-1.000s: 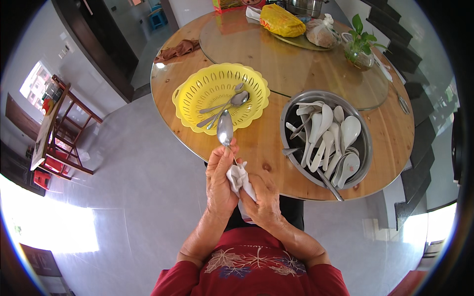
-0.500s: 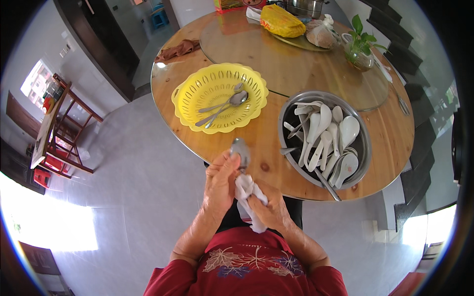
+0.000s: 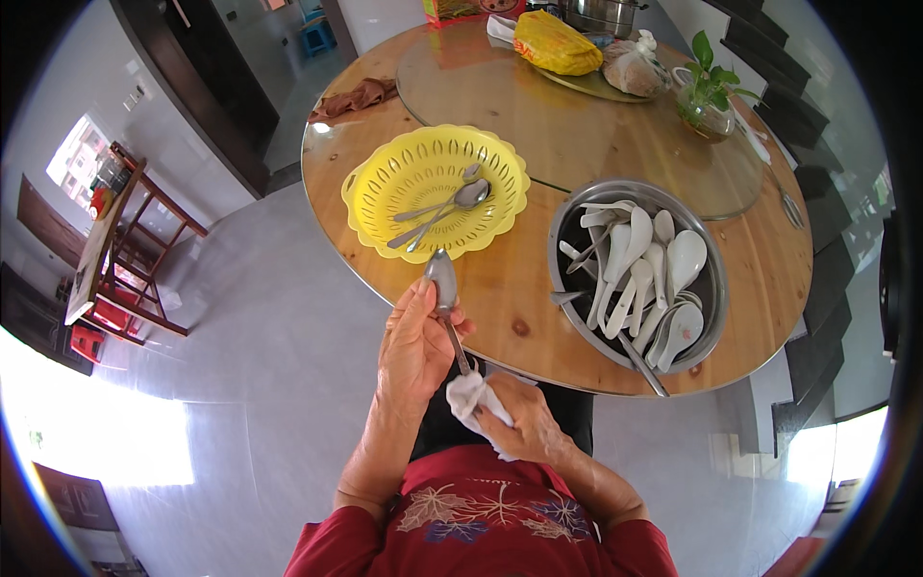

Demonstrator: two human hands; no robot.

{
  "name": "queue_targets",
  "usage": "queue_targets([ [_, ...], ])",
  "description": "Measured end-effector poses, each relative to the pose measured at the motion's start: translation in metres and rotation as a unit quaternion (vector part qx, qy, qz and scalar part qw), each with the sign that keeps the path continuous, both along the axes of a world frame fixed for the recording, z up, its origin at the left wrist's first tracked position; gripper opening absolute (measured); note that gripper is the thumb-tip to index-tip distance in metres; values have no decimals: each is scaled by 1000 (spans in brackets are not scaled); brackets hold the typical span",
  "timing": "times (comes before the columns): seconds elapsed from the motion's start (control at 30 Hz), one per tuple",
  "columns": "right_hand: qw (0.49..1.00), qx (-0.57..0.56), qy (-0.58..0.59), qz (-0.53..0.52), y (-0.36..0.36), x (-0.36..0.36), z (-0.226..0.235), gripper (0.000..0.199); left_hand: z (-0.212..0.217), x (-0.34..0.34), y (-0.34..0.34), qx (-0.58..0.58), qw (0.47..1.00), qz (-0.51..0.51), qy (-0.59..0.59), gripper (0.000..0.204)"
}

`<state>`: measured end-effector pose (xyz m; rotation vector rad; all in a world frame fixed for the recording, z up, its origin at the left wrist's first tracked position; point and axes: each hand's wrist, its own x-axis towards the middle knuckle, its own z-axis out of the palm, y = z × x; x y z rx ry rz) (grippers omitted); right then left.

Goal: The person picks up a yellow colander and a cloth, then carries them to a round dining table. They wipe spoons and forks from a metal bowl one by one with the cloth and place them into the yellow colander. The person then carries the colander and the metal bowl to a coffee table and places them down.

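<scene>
On my feed, the left hand (image 3: 419, 332) is pinching a silver metal spoon (image 3: 441, 280) around its neck, thumb against one side and fingers folded behind. I see the spoon held above the near edge of the round, pale wooden table (image 3: 514, 332), bowl uppermost and handle slanting down toward the person's body. The right hand (image 3: 524, 418) is curled tight around a crumpled white cloth (image 3: 469, 396), which I see bunched at the lower end of that handle; the folds hide whether the fingers press on the metal itself.

In my view the spoon's tip overlaps the near rim of a yellow plastic basket (image 3: 369, 232) with a scalloped edge and slotted walls, but I cannot tell whether they touch. A few metal spoons (image 3: 471, 194) lie crossed inside it. Right of the basket I have an oval stainless-steel basin (image 3: 722, 322) heaped with white ceramic spoons (image 3: 686, 254), and a long metal handle (image 3: 642, 365) sticks out over its near rim. Farther back I make out a rumpled brown cloth (image 3: 356, 99) by the table's left edge and a round glass turntable (image 3: 548, 130)
</scene>
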<state>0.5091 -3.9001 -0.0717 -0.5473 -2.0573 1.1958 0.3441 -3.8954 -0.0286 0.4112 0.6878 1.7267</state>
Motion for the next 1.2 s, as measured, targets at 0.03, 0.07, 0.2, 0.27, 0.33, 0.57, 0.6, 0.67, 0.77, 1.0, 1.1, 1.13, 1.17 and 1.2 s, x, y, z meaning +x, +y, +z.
queue_targets([
  [0.03, 999, 40, -21, 12, -2, 6, -5, 17, -3, -2, 1, -14, 1000, -2, -24, 20],
  [0.07, 996, 79, -42, 24, -4, 11, -8, 18, -5, -7, 2, -8, 998, -27, -61, 24],
  [0.2, 999, 50, 4, 8, -3, 20, -4, 21, -5, -10, 5, -29, 986, -95, -133, 39],
  [0.27, 997, 9, 27, -71, 8, 15, 8, 25, -6, 0, 0, -51, 982, -145, -108, 43],
  [0.33, 981, 96, 92, -143, 24, -3, 20, 29, 1, 30, 0, -167, 985, -23, -38, 39],
  [0.57, 959, 76, 112, -248, 40, -32, 26, 27, -14, 22, -21, -187, 967, -154, 86, 30],
  [0.6, 957, 71, 114, -257, 38, -34, 22, 27, -8, 24, -23, -189, 969, -142, 71, 29],
  [0.67, 952, 61, 120, -275, 34, -37, 12, 27, 1, 26, -23, -194, 973, -119, 42, 27],
  [0.77, 952, 195, 57, -228, 41, -29, 7, 24, 4, 20, -22, -137, 967, -129, 174, 31],
  [1.0, 959, 264, 32, -95, 30, -13, 11, 25, 7, 18, 7, -67, 822, 0, 566, 36],
  [1.1, 963, 248, -2, -101, 33, 0, 2, 23, 27, 4, 39, 5, 806, 33, 591, 38],
  [1.13, 965, 238, -12, -110, 35, 5, 1, 23, 35, 1, 49, 23, 793, 48, 607, 39],
  [1.17, 967, 222, -35, -117, 37, 11, -3, 27, 38, -5, 64, 38, 764, 61, 641, 38],
  [1.2, 970, 211, -23, -120, 39, 14, -3, 28, 39, -12, 79, 54, 732, 76, 675, 38],
])
